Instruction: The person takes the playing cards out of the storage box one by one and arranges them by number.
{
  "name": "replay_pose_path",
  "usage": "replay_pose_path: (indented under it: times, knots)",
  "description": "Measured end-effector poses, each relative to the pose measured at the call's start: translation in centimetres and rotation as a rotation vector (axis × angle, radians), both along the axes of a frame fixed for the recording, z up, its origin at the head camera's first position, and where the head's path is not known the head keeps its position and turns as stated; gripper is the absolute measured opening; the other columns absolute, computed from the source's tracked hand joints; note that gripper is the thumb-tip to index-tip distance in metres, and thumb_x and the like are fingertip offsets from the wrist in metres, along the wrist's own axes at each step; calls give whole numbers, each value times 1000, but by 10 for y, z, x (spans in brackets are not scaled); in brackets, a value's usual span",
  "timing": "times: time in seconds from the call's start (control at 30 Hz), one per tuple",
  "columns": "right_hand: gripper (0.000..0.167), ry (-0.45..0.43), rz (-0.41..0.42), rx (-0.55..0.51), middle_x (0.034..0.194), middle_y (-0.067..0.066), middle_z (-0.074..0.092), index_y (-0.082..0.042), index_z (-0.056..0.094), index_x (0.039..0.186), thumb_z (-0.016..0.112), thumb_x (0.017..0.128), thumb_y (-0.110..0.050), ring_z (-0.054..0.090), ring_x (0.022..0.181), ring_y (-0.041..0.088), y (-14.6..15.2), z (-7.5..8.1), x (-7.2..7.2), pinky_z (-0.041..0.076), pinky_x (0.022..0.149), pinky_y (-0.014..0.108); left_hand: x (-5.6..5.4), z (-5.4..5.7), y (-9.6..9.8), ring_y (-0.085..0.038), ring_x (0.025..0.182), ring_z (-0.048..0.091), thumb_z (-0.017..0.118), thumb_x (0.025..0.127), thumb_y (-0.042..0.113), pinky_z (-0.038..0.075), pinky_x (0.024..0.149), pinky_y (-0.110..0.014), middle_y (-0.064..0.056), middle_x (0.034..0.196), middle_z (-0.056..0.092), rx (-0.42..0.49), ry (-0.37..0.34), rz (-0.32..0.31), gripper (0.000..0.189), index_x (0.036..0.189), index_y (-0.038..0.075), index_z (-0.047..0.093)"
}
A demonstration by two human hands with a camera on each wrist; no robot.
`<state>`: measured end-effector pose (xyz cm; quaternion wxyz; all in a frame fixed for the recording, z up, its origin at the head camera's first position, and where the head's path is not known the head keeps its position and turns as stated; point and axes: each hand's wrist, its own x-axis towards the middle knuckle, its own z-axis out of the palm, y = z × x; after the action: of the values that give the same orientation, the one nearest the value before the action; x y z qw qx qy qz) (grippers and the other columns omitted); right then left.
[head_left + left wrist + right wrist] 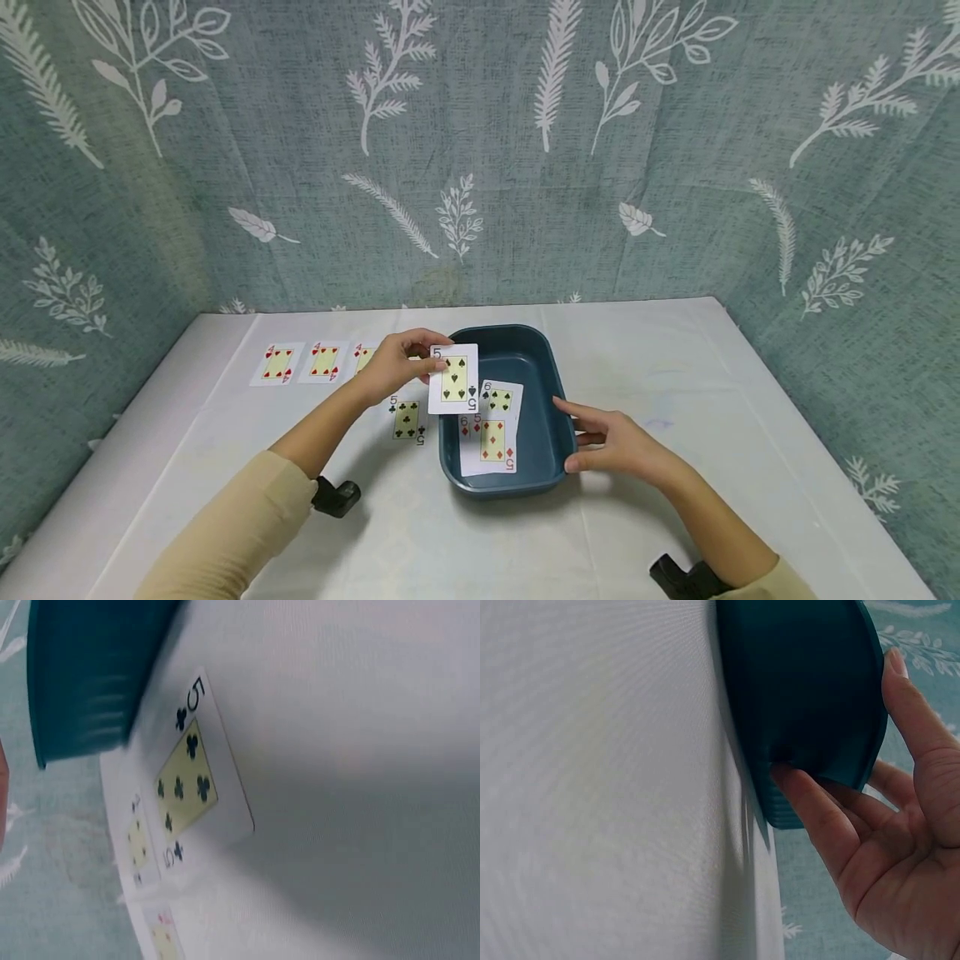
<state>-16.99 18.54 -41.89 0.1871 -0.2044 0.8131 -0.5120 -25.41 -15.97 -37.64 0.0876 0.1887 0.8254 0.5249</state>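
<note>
My left hand (392, 367) pinches a five of spades (455, 393) by its left side, thumb in front. The card is face up over the left rim of a dark blue tray (546, 425). Inside the tray lie a five of diamonds (492, 457) and a six with black pips (506, 398), overlapping, with part of another red card (467, 448) under them. On the tray's right side rests my right hand (617, 447), its thumb and fingers gripping the rim and outer wall. A five of clubs (180, 780) lies left of the tray.
Behind the left arm runs a row of face-up cards on the white cloth, among them red fours (277, 364); my left hand partly covers the row. A patterned grey-green curtain (495, 275) stands behind and beside the table.
</note>
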Motion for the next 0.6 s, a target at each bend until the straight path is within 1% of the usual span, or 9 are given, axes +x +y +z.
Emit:
replay_pose_path:
  times: [0.07,0.17,0.3,0.4,0.53,0.6]
  knots:
    - [82,0,-1,0,140,28,42,-10,36,146,79,78,-22,56,116,38,0,0,0,49,93,43,1,0,-5,-17,77,58,69,86,10,55,65,-31,-11,93,65,-3,6,17,35,120,4,62]
    - [82,1,0,1,140,28,42,-9,36,146,79,78,-22,56,116,38,1,-1,0,49,93,42,3,-1,-12,-16,76,58,69,86,10,55,65,-29,-11,93,65,-4,6,34,35,120,4,62]
    - [81,0,1,-4,140,28,42,-9,36,146,79,78,-21,55,116,38,1,0,0,49,93,42,9,-2,-23,-16,74,57,69,86,10,55,65,-32,-10,92,65,2,2,31,35,120,4,62]
    - [81,-4,5,-13,141,27,41,-10,36,146,79,78,-21,55,117,38,0,0,0,49,93,42,14,-4,-34,-14,73,57,69,86,10,54,65,-33,-11,90,64,7,-2,30,36,120,2,62]
    - [81,-1,7,-16,141,27,42,-10,36,146,78,78,-21,55,117,37,0,-1,0,49,93,41,20,-8,-49,-11,73,57,69,85,9,54,63,-31,-12,92,64,7,-15,38,38,120,-3,60]
    - [81,2,6,-17,140,27,42,-9,36,146,78,78,-21,56,116,37,1,-1,0,49,93,41,23,-9,-56,-9,74,57,69,85,8,54,63,-29,-14,95,64,6,-15,42,38,120,-4,60]
